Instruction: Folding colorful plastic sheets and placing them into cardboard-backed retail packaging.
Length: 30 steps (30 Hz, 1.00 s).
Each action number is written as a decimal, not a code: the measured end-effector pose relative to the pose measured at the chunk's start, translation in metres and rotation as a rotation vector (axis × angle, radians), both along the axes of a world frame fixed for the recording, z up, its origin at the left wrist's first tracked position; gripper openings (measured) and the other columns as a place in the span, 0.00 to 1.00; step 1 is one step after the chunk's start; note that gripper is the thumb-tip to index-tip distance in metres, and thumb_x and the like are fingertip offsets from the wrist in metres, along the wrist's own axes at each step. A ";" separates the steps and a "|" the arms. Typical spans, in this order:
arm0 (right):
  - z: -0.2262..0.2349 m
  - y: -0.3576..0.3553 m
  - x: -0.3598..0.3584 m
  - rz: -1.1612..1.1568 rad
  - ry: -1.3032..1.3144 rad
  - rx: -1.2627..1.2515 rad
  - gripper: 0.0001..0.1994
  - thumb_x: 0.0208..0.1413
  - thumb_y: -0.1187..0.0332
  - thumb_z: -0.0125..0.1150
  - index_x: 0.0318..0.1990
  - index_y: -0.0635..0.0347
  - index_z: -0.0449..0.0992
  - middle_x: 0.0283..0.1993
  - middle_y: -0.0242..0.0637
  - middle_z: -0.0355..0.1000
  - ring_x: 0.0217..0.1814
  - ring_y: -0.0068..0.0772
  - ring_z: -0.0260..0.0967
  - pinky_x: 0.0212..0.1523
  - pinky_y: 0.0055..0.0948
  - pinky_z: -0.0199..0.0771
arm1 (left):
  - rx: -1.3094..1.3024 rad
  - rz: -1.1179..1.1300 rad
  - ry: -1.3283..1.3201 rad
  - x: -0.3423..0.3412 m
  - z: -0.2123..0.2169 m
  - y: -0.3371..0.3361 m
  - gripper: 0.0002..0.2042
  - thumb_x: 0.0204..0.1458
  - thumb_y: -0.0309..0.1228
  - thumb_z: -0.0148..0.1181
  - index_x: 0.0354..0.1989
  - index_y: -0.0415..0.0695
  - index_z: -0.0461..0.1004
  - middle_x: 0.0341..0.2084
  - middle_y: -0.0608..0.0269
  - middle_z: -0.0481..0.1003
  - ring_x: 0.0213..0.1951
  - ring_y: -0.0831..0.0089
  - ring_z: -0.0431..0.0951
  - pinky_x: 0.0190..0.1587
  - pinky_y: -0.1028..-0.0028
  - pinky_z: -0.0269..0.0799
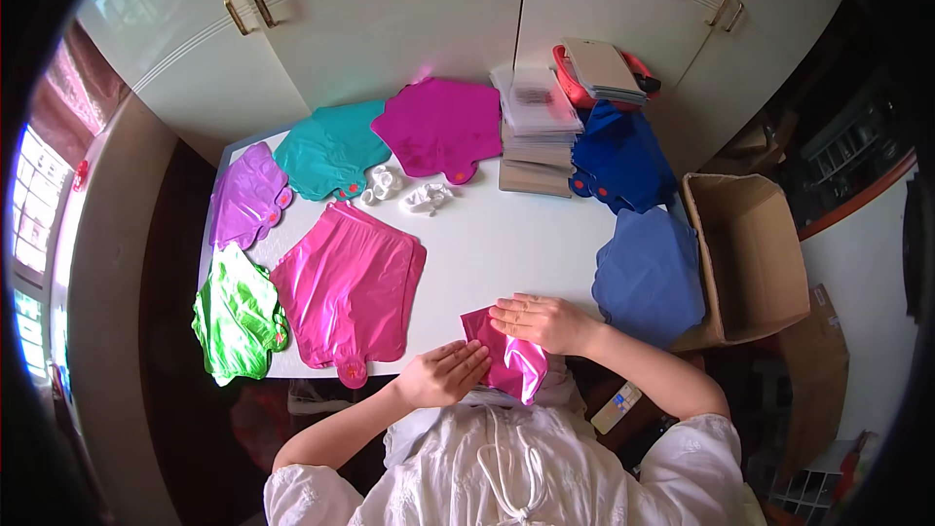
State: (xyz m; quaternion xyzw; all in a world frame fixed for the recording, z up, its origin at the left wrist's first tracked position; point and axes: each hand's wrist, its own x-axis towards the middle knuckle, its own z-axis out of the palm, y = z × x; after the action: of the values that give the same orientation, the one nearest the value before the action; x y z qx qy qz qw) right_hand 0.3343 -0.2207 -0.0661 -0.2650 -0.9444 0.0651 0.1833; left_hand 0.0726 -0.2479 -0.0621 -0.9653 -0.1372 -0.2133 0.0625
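A small, folded piece of shiny pink foil [508, 362], looking like a flat foil balloon, lies at the table's near edge, its lower part hanging toward my lap. My left hand [445, 373] has its fingers pressed together on the foil's left side. On its upper right, my right hand [542, 322] grips it with straight fingers laid over the top; both thumbs are hidden. Left of my hands, a pile of larger pink star-shaped foil balloons [349, 278] rests flat, a round tab pointing toward me.
Around the white table [487, 244] lie green [237, 312], lilac [245, 197], teal [333, 151], magenta [443, 127], dark blue [623, 156] and grey-blue [650, 273] foil piles. White scrunched bundles [426, 199], stacked clear packets [539, 136], a red basket [573, 83] and an open cardboard box [750, 258] stand near.
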 end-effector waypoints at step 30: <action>0.029 -0.021 -0.037 -0.498 1.079 -0.380 0.07 0.47 0.78 0.67 0.34 0.64 0.76 0.32 0.36 0.76 0.30 0.23 0.73 0.32 0.21 0.72 | -0.874 0.497 -0.784 0.007 0.031 0.012 0.06 0.45 0.20 0.67 0.22 0.34 0.74 0.14 0.57 0.74 0.18 0.79 0.76 0.22 0.80 0.68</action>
State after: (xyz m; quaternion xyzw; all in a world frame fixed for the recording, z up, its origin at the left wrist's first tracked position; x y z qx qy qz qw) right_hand 0.2971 -0.2413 -0.0375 -0.4348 -0.6007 0.3119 0.5940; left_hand 0.0801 -0.2358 -0.0313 -0.6914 -0.4440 -0.4541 -0.3445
